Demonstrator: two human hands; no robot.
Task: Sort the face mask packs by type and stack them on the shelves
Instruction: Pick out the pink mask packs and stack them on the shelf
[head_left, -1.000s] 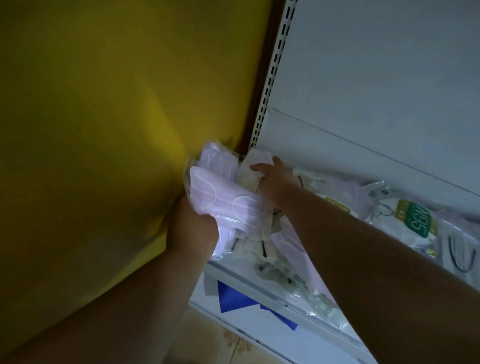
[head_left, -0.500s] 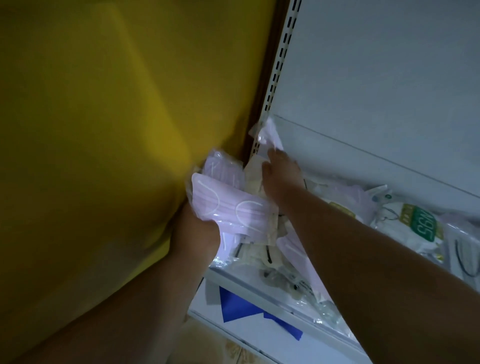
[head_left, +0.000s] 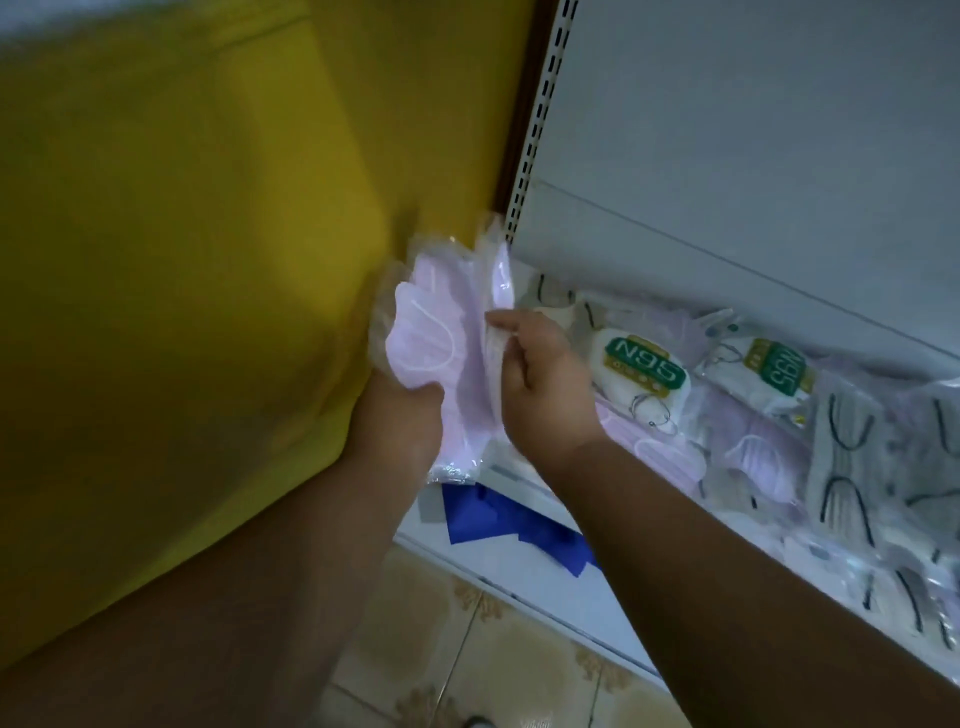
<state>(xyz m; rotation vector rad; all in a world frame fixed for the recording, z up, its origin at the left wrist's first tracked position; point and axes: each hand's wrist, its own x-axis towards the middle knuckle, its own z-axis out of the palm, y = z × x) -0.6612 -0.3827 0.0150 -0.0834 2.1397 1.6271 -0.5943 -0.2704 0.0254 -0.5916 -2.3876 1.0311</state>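
My left hand (head_left: 397, 423) grips a bundle of pink mask packs (head_left: 431, 343) in clear wrap, held upright at the shelf's left end. My right hand (head_left: 540, 384) pinches the edge of one pack against that bundle. On the white shelf (head_left: 524, 480) lie two white N95 packs (head_left: 641, 364) with green labels, another N95 pack (head_left: 774, 371), more pink packs (head_left: 748, 452) and grey packs with black ear loops (head_left: 847, 467), all mixed together.
A yellow wall (head_left: 182, 286) closes off the left side. The white back panel (head_left: 753, 156) and a slotted upright (head_left: 535, 119) rise behind the shelf. Below are a blue sticker (head_left: 498, 519) on the base and a tiled floor (head_left: 467, 649).
My right hand pulled back from the shelf's back corner with a pink pack and brought it to the bundle in my left hand. The view shifted right, showing more of the shelf.
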